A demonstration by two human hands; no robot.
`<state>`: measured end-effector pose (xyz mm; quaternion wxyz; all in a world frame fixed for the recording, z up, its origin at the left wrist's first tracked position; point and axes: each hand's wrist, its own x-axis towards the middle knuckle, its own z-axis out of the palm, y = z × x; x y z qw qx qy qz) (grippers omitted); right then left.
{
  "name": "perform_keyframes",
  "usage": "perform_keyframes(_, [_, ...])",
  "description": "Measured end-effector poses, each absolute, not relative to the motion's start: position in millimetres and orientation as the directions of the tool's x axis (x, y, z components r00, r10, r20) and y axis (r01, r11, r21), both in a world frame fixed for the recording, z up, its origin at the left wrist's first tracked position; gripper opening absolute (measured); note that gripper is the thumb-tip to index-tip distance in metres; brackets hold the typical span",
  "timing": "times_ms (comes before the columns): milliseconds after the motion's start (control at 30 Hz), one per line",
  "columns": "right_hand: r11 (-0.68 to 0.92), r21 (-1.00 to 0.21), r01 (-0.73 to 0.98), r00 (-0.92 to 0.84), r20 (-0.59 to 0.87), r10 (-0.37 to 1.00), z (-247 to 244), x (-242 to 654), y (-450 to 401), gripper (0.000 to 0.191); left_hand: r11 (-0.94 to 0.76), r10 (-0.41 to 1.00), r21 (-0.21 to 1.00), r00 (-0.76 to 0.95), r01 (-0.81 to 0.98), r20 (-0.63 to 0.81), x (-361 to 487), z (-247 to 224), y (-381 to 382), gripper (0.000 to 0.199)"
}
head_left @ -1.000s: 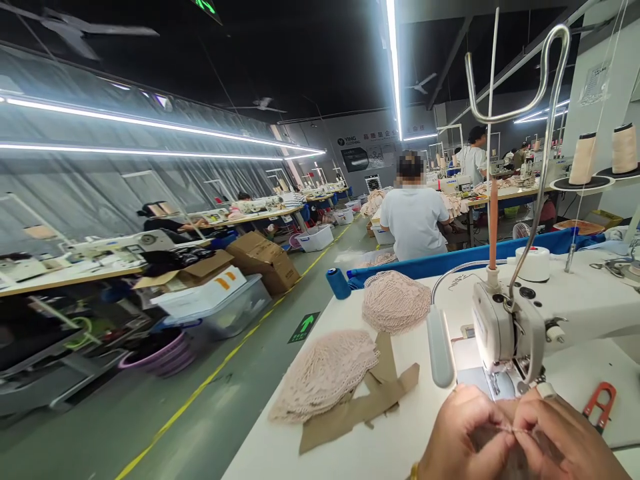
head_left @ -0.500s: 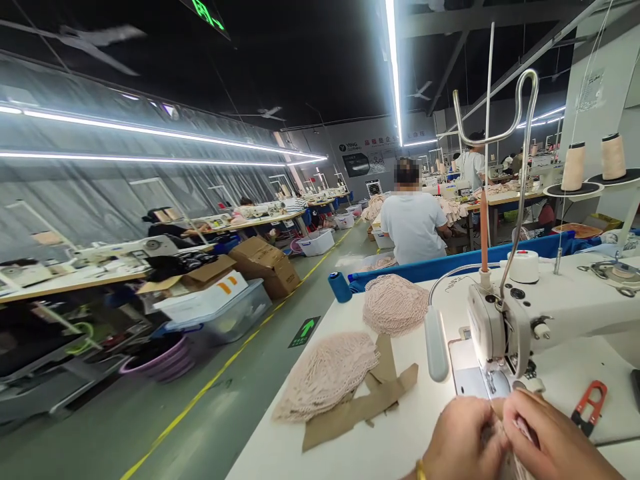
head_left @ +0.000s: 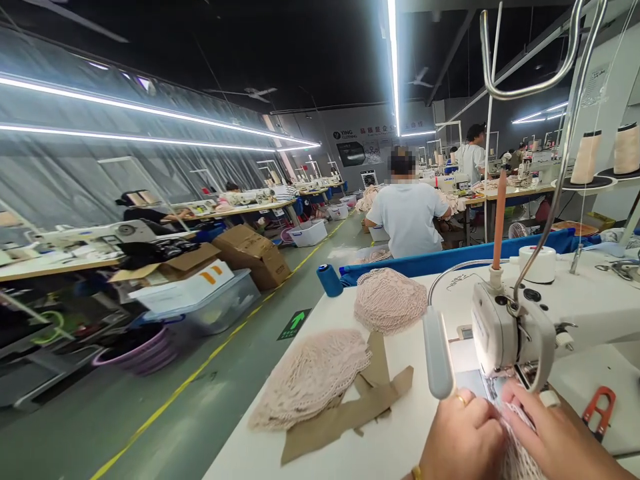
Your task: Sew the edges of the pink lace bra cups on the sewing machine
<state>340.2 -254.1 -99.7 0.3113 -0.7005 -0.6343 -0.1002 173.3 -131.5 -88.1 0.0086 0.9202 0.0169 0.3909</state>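
Observation:
A piece of beige lace fabric lies under the needle area of a white sewing machine. My left hand, with a ring on one finger, is closed on the fabric's left edge. From the other side my right hand grips the same lace, thumb and fingers close to the presser foot. The fingertips and the stitching spot are partly hidden. Left of the machine rest two stacks of beige lace pieces, a nearer stack and a farther stack. Brown fabric strips lie beside the nearer one.
Orange-handled thread snips lie right of my right hand. A grey lamp stands close by my left hand. A blue thread cone sits at the table's far corner. Beyond the blue cloth, a person in a white shirt sits.
Both hands have spread slightly apart and more of the lace shows between them. The view has shifted, so the machine appears larger and farther right.

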Motion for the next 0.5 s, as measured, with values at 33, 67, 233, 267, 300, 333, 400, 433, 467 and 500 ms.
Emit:
perform_keyframes(33, [0.010,-0.274,0.962,0.148,0.548,0.824,-98.3,342.8,-257.4,0.024,-0.999,0.038,0.029,0.695,0.024,0.718,173.5,-89.7,-130.9,0.019])
perform_keyframes(67, [0.031,-0.235,0.971,0.109,0.557,0.824,-96.7,346.0,-260.9,0.025,-0.999,0.039,0.027,0.696,0.027,0.717,173.5,-91.1,-130.6,0.020])
perform_keyframes(233, [0.170,-0.090,0.981,-0.108,0.468,0.877,-87.3,359.5,-270.7,0.024,-0.998,0.040,-0.004,0.685,0.063,0.727,172.5,-94.3,-131.7,0.023])
perform_keyframes(267, [0.190,-0.075,0.979,-0.141,0.427,0.893,-85.8,360.1,-270.4,0.023,-0.998,0.039,-0.012,0.686,0.069,0.726,172.2,-94.1,-132.1,0.023])
perform_keyframes(300, [0.208,-0.062,0.976,-0.168,0.387,0.907,-84.6,360.1,-269.6,0.022,-0.997,0.039,-0.019,0.684,0.076,0.728,172.0,-93.6,-132.5,0.024])
perform_keyframes(333, [0.226,-0.046,0.973,-0.196,0.355,0.914,-83.9,359.7,-268.6,0.023,-0.996,0.037,-0.025,0.680,0.082,0.733,171.8,-92.8,-133.0,0.024])
perform_keyframes(400, [0.249,-0.018,0.968,-0.231,0.318,0.920,-83.5,358.3,-266.7,0.025,-0.995,0.036,-0.039,0.666,0.097,0.745,171.7,-90.8,-134.2,0.024])
perform_keyframes(433, [0.250,-0.010,0.968,-0.234,0.319,0.918,-83.7,357.9,-265.9,0.025,-0.993,0.033,-0.048,0.660,0.104,0.751,171.8,-89.9,-134.7,0.024])
perform_keyframes(467, [0.243,-0.010,0.970,-0.227,0.329,0.917,-83.8,357.7,-265.3,0.024,-0.992,0.029,-0.056,0.655,0.109,0.755,172.1,-89.2,-135.1,0.023])
perform_keyframes(500, [0.231,-0.021,0.973,-0.209,0.347,0.914,-83.9,358.0,-264.8,0.023,-0.991,0.028,-0.063,0.651,0.116,0.759,172.5,-88.9,-135.3,0.022])
